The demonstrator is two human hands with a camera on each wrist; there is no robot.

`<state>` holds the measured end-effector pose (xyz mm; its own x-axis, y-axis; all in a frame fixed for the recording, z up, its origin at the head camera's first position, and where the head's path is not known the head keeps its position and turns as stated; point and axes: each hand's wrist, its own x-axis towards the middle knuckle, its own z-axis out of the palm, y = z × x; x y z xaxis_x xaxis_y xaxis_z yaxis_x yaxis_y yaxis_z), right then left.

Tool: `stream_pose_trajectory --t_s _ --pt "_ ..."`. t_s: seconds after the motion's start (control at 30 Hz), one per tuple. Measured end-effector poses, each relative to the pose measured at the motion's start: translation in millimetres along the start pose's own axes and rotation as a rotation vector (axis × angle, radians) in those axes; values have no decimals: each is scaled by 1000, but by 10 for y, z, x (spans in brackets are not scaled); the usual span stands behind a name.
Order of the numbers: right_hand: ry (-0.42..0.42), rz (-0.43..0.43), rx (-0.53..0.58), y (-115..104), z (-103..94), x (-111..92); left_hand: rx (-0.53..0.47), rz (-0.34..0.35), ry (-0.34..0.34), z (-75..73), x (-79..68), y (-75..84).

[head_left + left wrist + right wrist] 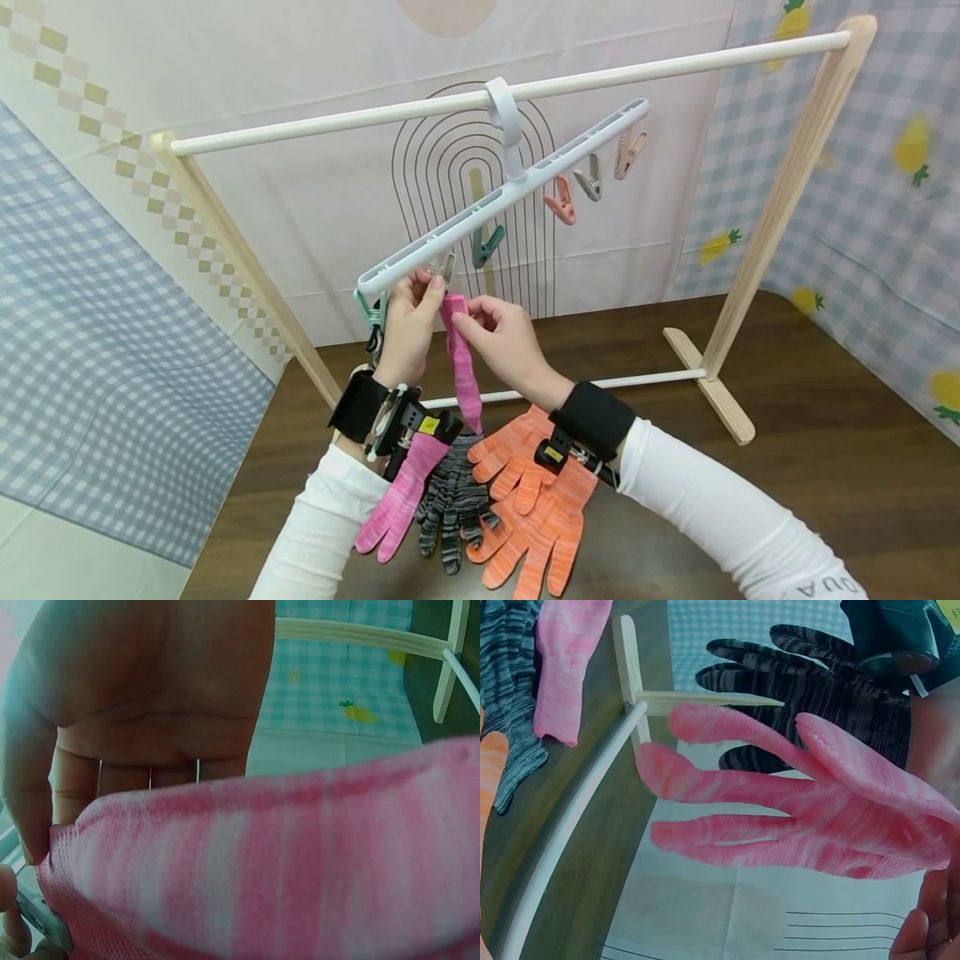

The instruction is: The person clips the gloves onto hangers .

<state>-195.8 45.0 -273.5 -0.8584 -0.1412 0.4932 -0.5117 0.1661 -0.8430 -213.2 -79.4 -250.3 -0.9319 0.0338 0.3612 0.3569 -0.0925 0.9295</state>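
Note:
My left hand [407, 329] pinches a grey clothespin [446, 268] under the left part of a pale blue hanger [450, 237]. My right hand [504, 340] pinches a pink striped glove [462, 367] near its cuff, so its fingers hang downward. In the left wrist view, the clothespin [46, 922] overlaps the cuff edge of the glove [285, 870]. A green clothespin [372, 310] at the hanger's left end bears a black-grey glove [840, 705], mostly hidden behind my left hand in the head view.
The hanger hooks over the white bar [675, 73] of a wooden rack [787, 200]. Along it hang a teal clothespin [487, 246], a coral one [561, 202] and others. On the table [825, 467] lie orange gloves [536, 525], a black-grey glove [452, 492] and another pink glove [405, 496].

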Motion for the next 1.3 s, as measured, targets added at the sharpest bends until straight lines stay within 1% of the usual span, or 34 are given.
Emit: stream_pose_trajectory --t_s 0.2,0.43,0.67,0.8,0.93,1.17,1.3 --pt "-26 6 -15 44 -20 -2 3 12 -26 -44 -13 -34" --pt "-60 35 -51 63 -70 -41 24 9 -9 -84 -46 -107" --pt "-98 47 -104 -155 -189 -161 46 43 -40 -133 -91 -175" --pt "-109 67 -129 -119 -259 -199 65 72 -53 -158 -128 -186" --pt "-109 105 -152 -21 -336 -232 77 94 -69 -193 -168 -195" --pt "-107 120 -182 498 -504 -283 122 153 -93 -212 -254 -218" --pt "-117 148 -207 573 -596 -348 146 178 -109 -214 -301 -209"
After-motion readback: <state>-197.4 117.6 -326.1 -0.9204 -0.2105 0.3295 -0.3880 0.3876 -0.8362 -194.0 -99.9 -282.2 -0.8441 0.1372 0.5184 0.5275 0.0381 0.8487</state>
